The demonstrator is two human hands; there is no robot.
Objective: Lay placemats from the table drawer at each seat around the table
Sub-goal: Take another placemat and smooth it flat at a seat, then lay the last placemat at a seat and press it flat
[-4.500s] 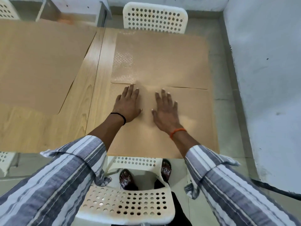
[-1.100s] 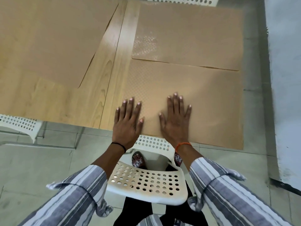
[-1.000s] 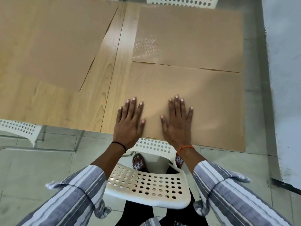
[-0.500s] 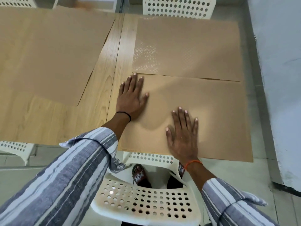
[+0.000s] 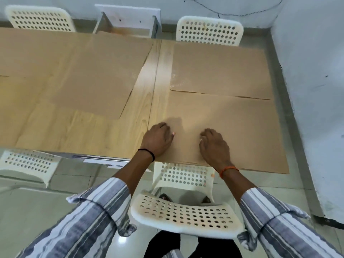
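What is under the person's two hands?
The left hand and right hand rest with curled fingers on the near placemat. It lies on the wooden table. The tabletop beneath it is hidden.

Near side: white perforated plastic chair point(image 5: 184, 215); second white perforated chair point(image 5: 28, 162) at left. Far side: two white perforated chair backs point(image 5: 209, 31) point(image 5: 40, 19), flanking a white open-fronted cabinet point(image 5: 128, 20). Grey tiled floor point(image 5: 55, 198); pale blue wall point(image 5: 312, 81), scuffed.
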